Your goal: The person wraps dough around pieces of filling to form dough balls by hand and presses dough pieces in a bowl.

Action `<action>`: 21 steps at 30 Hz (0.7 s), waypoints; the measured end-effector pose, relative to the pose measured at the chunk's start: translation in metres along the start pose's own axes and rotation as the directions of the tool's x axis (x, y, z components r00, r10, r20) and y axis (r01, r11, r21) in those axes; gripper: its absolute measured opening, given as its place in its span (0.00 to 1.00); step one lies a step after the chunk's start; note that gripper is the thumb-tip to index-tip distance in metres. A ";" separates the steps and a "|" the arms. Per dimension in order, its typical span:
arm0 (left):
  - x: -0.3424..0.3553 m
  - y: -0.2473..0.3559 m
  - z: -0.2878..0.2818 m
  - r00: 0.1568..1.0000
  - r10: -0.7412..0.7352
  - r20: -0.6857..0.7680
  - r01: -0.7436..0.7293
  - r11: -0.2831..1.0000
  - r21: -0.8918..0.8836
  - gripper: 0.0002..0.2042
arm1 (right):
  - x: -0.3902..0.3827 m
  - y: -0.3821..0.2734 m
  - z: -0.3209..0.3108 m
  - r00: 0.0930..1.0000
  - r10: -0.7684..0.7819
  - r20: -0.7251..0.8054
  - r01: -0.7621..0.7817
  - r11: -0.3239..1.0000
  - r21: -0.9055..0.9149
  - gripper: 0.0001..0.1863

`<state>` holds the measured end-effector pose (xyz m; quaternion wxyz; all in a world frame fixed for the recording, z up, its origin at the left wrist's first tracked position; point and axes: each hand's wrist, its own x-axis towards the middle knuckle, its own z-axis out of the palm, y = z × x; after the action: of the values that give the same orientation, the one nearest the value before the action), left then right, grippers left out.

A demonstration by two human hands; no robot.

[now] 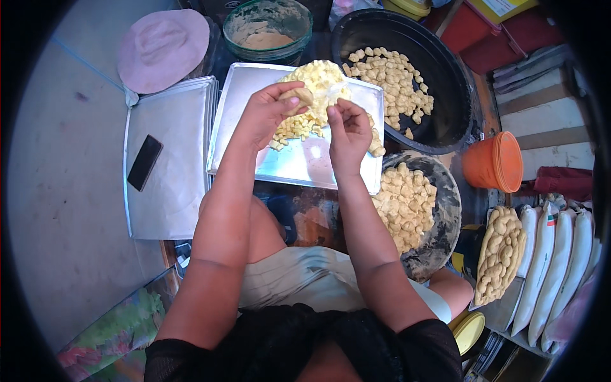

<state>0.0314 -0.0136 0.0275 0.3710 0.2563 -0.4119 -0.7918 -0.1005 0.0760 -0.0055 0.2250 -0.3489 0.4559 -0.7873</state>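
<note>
My left hand holds a flattened piece of dough between thumb and fingers, above a shiny metal tray. Thumb and fingertips meet on my right hand, beside the dough; whatever they pinch is too small to make out. Under and beyond my hands, a heap of pale yellow crumbly filling lies on the tray, with a bit of clear plastic near it. Small yellow cubes are scattered at its near side. A few dough lumps rest along the tray's right edge, partly behind my right hand.
Dough balls fill part of a large black tub and a floury round basin on the right. An orange bucket stands beside them. Stacked trays with a phone are left; a green-rimmed bowl stands behind.
</note>
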 end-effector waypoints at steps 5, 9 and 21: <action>0.001 -0.012 0.022 0.998 -0.022 0.060 0.023 0.999 -0.022 0.18 | 0.011 -0.016 0.002 0.960 -0.134 0.246 0.234 0.868 -0.439 0.15; 0.002 -0.016 0.025 0.994 0.017 0.111 -0.007 0.996 -0.092 0.20 | 0.005 -0.031 0.001 0.915 -0.144 0.377 0.389 0.561 -0.731 0.18; 0.018 -0.035 0.039 0.926 0.371 -0.074 -0.346 0.910 0.231 0.34 | -0.003 -0.043 -0.024 0.812 0.241 0.532 -0.096 0.953 -0.286 0.08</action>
<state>-0.0204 0.0039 0.0167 0.5039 0.2603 -0.5121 -0.6450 -0.1181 0.1127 0.0226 0.3731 -0.5475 0.4930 -0.5639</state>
